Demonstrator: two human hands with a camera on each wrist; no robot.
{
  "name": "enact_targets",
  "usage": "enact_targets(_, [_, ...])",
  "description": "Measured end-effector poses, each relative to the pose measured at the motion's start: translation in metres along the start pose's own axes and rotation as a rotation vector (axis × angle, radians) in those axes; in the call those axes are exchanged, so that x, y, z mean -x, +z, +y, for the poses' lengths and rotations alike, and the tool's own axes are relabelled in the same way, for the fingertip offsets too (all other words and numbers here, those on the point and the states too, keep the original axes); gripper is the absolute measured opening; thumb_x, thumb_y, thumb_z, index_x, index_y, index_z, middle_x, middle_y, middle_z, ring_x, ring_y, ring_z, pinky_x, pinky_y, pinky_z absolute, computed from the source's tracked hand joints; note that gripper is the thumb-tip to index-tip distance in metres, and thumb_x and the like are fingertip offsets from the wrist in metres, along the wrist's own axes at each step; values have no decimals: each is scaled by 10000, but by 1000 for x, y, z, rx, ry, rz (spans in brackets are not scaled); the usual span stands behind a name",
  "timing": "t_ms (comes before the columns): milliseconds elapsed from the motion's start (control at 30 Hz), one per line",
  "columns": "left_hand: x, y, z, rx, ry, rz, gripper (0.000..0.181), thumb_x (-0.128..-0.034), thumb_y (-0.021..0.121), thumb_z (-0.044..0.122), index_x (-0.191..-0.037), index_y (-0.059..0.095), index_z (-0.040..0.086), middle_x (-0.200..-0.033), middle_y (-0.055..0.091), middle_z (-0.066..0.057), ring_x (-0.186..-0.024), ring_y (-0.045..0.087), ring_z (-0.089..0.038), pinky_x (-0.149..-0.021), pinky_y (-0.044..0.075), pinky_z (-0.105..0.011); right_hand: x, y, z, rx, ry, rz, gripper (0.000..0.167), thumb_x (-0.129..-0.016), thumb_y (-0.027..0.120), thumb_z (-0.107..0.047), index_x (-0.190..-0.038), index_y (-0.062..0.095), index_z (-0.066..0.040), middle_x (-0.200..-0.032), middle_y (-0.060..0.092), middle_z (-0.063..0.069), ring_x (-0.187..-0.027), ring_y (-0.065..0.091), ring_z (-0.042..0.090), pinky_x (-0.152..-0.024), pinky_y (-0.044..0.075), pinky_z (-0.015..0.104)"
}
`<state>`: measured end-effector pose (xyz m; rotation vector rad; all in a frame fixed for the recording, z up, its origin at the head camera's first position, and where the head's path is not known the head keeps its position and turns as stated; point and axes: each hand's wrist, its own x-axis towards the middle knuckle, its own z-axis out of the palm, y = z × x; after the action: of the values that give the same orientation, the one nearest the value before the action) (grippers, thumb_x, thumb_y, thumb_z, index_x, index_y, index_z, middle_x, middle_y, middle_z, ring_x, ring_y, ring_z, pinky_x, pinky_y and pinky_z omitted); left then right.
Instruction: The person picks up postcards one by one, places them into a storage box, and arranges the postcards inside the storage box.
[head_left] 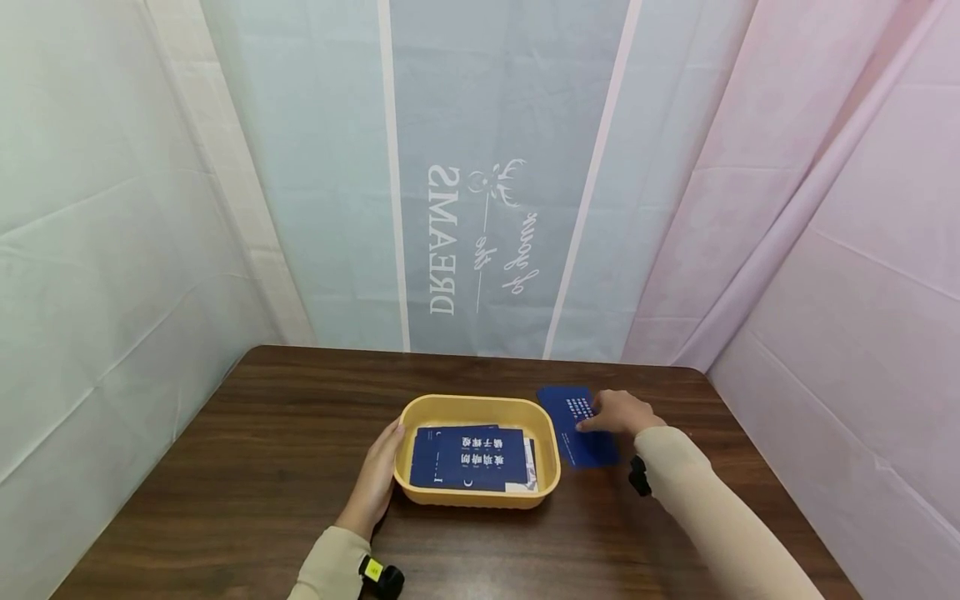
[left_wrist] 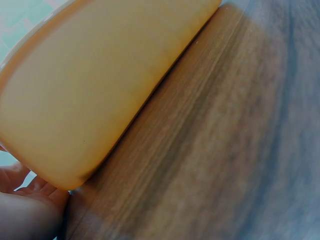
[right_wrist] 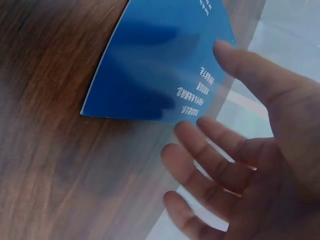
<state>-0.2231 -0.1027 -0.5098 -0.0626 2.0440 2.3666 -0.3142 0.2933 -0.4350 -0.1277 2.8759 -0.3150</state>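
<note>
A yellow plastic basket point(head_left: 480, 497) holds several dark blue printed cards point(head_left: 480, 457), with a paler piece showing at their right side. My left hand point(head_left: 377, 471) rests against the basket's left end, its fingers along the outer wall; in the left wrist view the basket's side point(left_wrist: 85, 95) hides part of them. To the right of the basket, a blue card point(head_left: 558, 404) with white print lies flat on the table. Over its right part is my right hand point(head_left: 622, 412). In the right wrist view the thumb and fingers are spread apart around the blue card's point(right_wrist: 145, 70) edge, gripping nothing.
Everything stands on a dark brown wooden table point(head_left: 300, 433). Behind it hangs a pale blue-grey cloth point(head_left: 502, 100) with white lettering, and light curtains point(head_left: 862, 333) close off both sides. A dark band point(head_left: 639, 477) is on the right wrist, and a dark device point(head_left: 382, 577) on the left.
</note>
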Motion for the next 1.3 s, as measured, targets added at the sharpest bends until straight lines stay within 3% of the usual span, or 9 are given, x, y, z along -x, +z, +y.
enact_targets(200, [1, 0, -1, 2, -11, 3, 628, -1095, 395, 364, -1545, 269, -56, -1597, 248, -248, -1463, 234, -387, -1187, 199, -535, 0, 5, 5, -36, 71, -53, 843, -769, 815, -563, -1267, 588, 79, -1120, 662, 211, -988, 624, 338, -908, 469, 645])
enact_targets(400, [1, 0, -2, -6, -7, -2, 636, -1095, 389, 372, -1548, 259, -56, -1597, 242, -252, -1463, 233, -393, -1186, 200, -537, 0, 11, 10, -83, 126, -87, 987, -725, 831, -603, -1337, 485, 91, -1138, 623, 224, -936, 615, 310, -873, 519, 549])
enact_targets(667, [1, 0, 0, -4, -10, -5, 640, -1095, 389, 370, -1551, 248, -57, -1599, 230, -260, -1465, 226, -400, -1185, 197, -542, -3, 18, 14, -172, 98, -92, 961, -739, 882, -456, -1346, 421, 129, -1151, 601, 246, -907, 620, 294, -799, 568, 450])
enact_targets(867, [2, 0, -1, -3, -9, -8, 629, -1097, 387, 359, -1551, 251, -54, -1599, 236, -255, -1466, 229, -395, -1185, 199, -537, -8, 22, 21, -263, 92, -107, 949, -736, 898, -400, -1326, 397, 148, -1101, 586, 223, -924, 611, 307, -798, 565, 462])
enact_targets(1300, [0, 1, 2, -4, -19, 1, 621, -1099, 388, 342, -1556, 241, -50, -1608, 215, -251, -1474, 199, -397, -1189, 176, -547, 1, 16, 18, -289, 68, -105, 829, -820, 837, -358, -1328, 389, 120, -1169, 559, 282, -937, 612, 346, -699, 579, 440])
